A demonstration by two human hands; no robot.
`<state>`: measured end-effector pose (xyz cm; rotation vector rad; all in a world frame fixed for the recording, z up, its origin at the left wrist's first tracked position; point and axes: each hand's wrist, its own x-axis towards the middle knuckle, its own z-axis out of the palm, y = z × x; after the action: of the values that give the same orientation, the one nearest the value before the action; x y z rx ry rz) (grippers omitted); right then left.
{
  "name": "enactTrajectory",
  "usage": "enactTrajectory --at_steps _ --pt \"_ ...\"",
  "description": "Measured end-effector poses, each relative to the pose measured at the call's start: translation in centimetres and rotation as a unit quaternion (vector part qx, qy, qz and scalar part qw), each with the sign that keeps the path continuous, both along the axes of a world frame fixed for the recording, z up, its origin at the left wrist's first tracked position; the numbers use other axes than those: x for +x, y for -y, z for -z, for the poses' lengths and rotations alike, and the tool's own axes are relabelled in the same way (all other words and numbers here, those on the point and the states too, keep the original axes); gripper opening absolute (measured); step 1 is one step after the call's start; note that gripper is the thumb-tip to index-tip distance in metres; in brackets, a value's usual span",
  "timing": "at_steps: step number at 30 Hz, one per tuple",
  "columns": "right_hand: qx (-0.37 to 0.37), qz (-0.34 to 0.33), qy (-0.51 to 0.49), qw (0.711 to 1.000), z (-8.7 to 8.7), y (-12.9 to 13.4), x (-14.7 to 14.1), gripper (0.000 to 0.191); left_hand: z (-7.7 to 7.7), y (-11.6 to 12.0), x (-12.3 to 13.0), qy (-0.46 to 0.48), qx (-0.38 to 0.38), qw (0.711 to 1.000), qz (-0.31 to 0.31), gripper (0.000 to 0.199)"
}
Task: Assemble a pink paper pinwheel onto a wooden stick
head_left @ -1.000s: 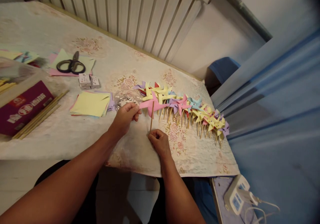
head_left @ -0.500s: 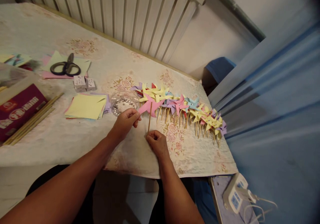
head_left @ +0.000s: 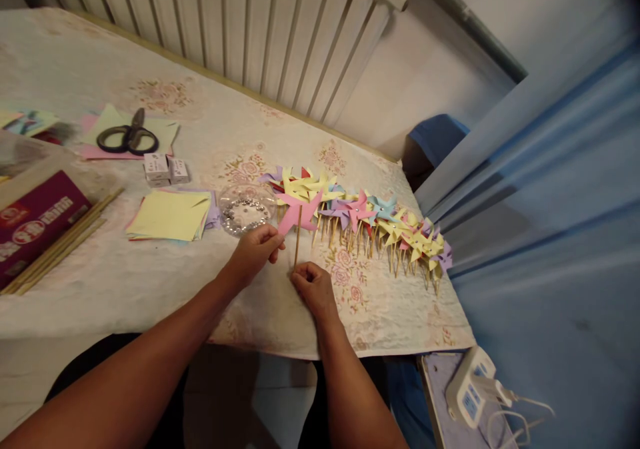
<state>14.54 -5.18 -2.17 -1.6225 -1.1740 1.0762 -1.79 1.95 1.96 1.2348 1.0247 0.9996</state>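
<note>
A pink paper pinwheel (head_left: 299, 213) faces away from me, with a thin wooden stick (head_left: 299, 239) running down from its middle. My left hand (head_left: 257, 245) pinches the lower left tip of the pinwheel. Thumb and fingers of my right hand (head_left: 311, 285) are closed on the bottom end of the stick. Just behind my left hand is a clear round dish (head_left: 247, 210) of small shiny pieces. A long row of finished pinwheels (head_left: 357, 209) in yellow, purple, pink and blue lies to the right.
On the left are a stack of coloured paper (head_left: 167, 215), small white boxes (head_left: 165, 170), black scissors (head_left: 134, 139) on paper, loose sticks (head_left: 60, 245) and a purple box (head_left: 43, 225). A power strip (head_left: 471, 387) lies at the lower right.
The pink pinwheel has turned slightly on its stick, and my left hand has shifted a little with its tip. My right hand has hardly moved.
</note>
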Motion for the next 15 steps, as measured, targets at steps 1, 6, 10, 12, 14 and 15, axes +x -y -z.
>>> enactTrajectory --at_steps 1,6,10,12,14,15 --pt "-0.001 0.0 0.001 1.0 -0.02 0.0 0.0 0.014 0.04 0.04 0.07 -0.003 -0.001 1.0 0.002 0.026" --pt "-0.005 0.001 0.009 1.0 -0.01 -0.02 0.0 0.015 0.53 -0.01 0.46 -0.01 -0.004 1.0 0.01 0.026" --pt "0.001 -0.001 0.016 1.0 0.03 -0.01 -0.01 0.016 0.84 -0.02 0.79 -0.005 -0.002 1.0 0.015 0.026" --pt "0.0 -0.001 0.019 1.0 -0.02 0.01 -0.02 0.015 0.9 0.05 0.92 -0.004 0.0 1.0 0.017 0.026" --pt "0.003 -0.003 0.02 1.0 -0.08 0.03 -0.03 0.015 0.97 0.11 1.01 -0.004 0.004 1.0 0.019 0.025" --pt "0.004 -0.004 0.021 1.0 -0.1 0.04 -0.04 0.015 1.02 0.13 1.04 -0.004 0.006 1.0 0.018 0.025"
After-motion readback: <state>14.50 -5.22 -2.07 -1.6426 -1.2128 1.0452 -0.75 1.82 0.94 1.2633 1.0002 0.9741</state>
